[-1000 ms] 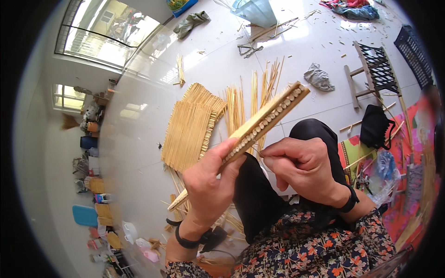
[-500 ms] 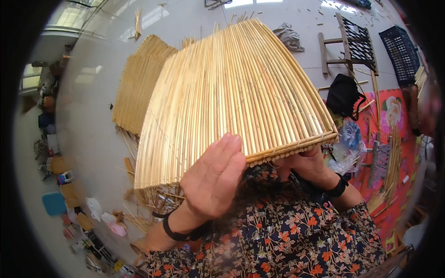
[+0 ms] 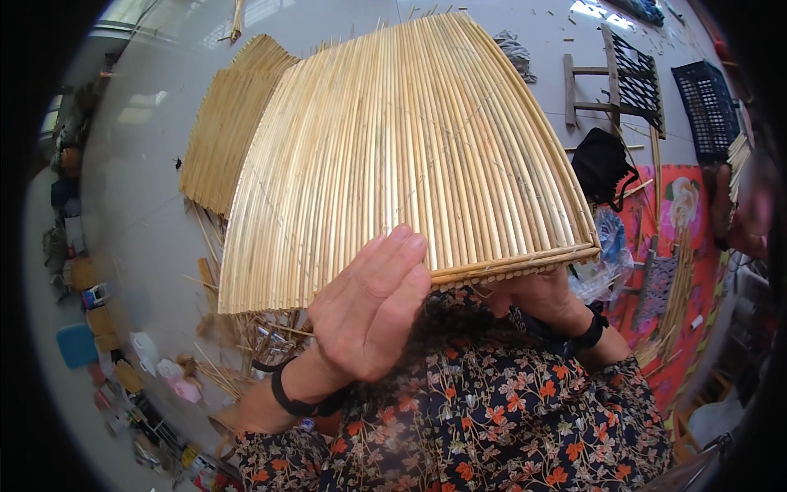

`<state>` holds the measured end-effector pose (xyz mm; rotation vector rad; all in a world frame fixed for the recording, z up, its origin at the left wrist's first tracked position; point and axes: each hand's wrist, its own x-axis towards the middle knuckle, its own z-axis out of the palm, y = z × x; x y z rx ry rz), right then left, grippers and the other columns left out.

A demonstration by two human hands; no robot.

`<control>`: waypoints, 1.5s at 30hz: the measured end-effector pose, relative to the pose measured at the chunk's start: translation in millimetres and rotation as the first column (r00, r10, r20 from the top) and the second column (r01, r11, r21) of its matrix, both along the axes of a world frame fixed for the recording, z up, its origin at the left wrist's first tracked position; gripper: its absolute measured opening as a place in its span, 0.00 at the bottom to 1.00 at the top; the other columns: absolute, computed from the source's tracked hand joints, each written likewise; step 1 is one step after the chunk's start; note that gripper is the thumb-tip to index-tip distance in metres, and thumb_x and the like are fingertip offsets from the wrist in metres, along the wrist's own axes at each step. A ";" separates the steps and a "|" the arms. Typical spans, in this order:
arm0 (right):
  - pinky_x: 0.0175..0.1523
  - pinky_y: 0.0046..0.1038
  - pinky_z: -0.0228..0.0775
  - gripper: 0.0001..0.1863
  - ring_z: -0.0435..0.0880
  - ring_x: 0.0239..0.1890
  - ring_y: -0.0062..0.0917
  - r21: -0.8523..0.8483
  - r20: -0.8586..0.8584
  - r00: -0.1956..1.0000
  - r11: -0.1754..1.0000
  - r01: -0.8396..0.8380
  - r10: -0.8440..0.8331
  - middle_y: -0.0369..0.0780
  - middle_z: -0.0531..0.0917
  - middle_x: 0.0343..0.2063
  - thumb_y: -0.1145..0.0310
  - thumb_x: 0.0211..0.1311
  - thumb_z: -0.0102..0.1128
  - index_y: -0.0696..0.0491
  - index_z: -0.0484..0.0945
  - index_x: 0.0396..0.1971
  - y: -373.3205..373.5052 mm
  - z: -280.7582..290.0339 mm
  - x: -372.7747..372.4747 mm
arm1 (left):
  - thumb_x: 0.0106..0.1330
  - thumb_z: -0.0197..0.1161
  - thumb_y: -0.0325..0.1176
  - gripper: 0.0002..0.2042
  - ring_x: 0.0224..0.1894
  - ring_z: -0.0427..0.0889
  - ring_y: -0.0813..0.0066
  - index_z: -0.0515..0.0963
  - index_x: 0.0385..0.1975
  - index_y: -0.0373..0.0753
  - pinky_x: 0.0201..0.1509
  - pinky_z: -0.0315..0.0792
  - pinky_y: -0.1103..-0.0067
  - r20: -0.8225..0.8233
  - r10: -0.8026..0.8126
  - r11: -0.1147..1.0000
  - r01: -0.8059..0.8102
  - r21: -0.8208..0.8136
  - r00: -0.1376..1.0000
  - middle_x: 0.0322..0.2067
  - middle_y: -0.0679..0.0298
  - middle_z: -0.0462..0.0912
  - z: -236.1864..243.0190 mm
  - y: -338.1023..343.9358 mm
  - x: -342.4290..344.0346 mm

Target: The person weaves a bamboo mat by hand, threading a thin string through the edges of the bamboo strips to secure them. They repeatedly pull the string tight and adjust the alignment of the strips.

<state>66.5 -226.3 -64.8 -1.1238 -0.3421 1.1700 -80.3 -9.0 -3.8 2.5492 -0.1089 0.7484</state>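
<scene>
A large panel of pale yellow stalks [image 3: 402, 156], laid side by side and stitched together, is held up before me. Along the right part of its near edge runs a binding strip of stalks [image 3: 516, 264]. My left hand [image 3: 373, 303] grips the near edge at the middle, its fingers close together on the upper face beside the end of the strip; its thumb is hidden. Under the near right edge, my right hand [image 3: 537, 297] is pressed against the panel from below. Most of its fingers are covered by the panel, so what they hold there cannot be made out.
Another stalk panel [image 3: 234, 131] lies on the floor behind at left. To the right are a wooden stool [image 3: 615, 82], a dark crate [image 3: 707, 107], a black bag [image 3: 602, 168] and a red floral mat [image 3: 684, 213] with loose stalks. Assorted household things line the left side.
The panel tilts a little, its left part shifting left and upward in view. Both hands keep their places on the near edge, and the background has slid slightly as the view moved.
</scene>
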 end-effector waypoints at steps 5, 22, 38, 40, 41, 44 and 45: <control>0.29 0.26 0.79 0.11 0.88 0.26 0.25 0.056 0.018 0.999 0.998 0.027 -0.028 0.41 0.90 0.35 0.76 0.77 0.67 0.59 0.84 0.54 1.4 -4.3 -7.1 | 0.73 0.67 0.22 0.07 0.55 0.93 0.44 0.84 0.45 0.25 0.59 0.89 0.58 0.038 -0.003 1.000 0.002 0.027 0.999 0.48 0.40 0.91 -5.1 1.0 -0.7; 0.31 0.28 0.82 0.10 0.89 0.28 0.28 0.020 0.019 0.997 0.997 -0.071 0.071 0.42 0.88 0.34 0.75 0.79 0.65 0.62 0.83 0.53 7.6 -12.9 -10.5 | 0.72 0.67 0.24 0.08 0.55 0.93 0.44 0.84 0.45 0.25 0.59 0.89 0.58 0.044 -0.007 0.999 0.005 0.039 0.999 0.48 0.40 0.91 -7.0 -1.9 -4.0; 0.40 0.29 0.86 0.11 0.92 0.35 0.26 0.019 0.183 0.962 0.977 -0.212 0.205 0.41 0.91 0.36 0.75 0.79 0.63 0.61 0.82 0.56 1.5 -21.7 3.8 | 0.72 0.66 0.24 0.07 0.56 0.92 0.45 0.84 0.45 0.27 0.60 0.89 0.59 0.058 -0.015 0.997 0.011 0.078 0.998 0.49 0.42 0.91 -13.9 -1.0 -5.9; 0.40 0.29 0.86 0.12 0.92 0.36 0.26 -0.019 0.187 0.952 0.970 -0.242 0.241 0.41 0.92 0.36 0.75 0.80 0.62 0.61 0.82 0.57 -2.2 -23.7 5.4 | 0.72 0.66 0.24 0.08 0.55 0.92 0.44 0.84 0.45 0.27 0.60 0.89 0.59 0.053 -0.010 0.996 0.006 0.085 0.999 0.49 0.42 0.91 -14.4 -2.9 -6.2; 0.40 0.29 0.86 0.12 0.92 0.36 0.26 -0.045 0.180 0.946 0.963 -0.265 0.268 0.41 0.92 0.36 0.75 0.80 0.62 0.61 0.82 0.57 -4.5 -24.5 6.4 | 0.72 0.67 0.24 0.08 0.55 0.92 0.44 0.84 0.45 0.27 0.60 0.89 0.59 0.048 -0.009 0.996 0.005 0.089 0.999 0.48 0.42 0.91 -13.4 -3.8 -6.7; 0.41 0.29 0.86 0.13 0.92 0.36 0.26 -0.004 0.197 0.946 0.966 -0.260 0.256 0.41 0.92 0.37 0.74 0.79 0.64 0.60 0.82 0.58 -3.1 -24.5 9.2 | 0.71 0.67 0.23 0.08 0.55 0.92 0.44 0.85 0.46 0.27 0.60 0.89 0.59 0.059 -0.005 0.998 0.001 0.059 0.998 0.48 0.42 0.91 -13.3 -2.4 -6.0; 0.41 0.29 0.86 0.13 0.92 0.37 0.26 0.003 0.186 0.959 0.975 -0.220 0.216 0.41 0.92 0.37 0.74 0.79 0.64 0.60 0.82 0.58 0.5 -19.2 8.2 | 0.71 0.67 0.24 0.08 0.55 0.93 0.44 0.85 0.46 0.26 0.59 0.89 0.59 0.068 -0.003 0.999 0.000 0.043 0.998 0.48 0.42 0.91 -13.1 -0.3 -5.0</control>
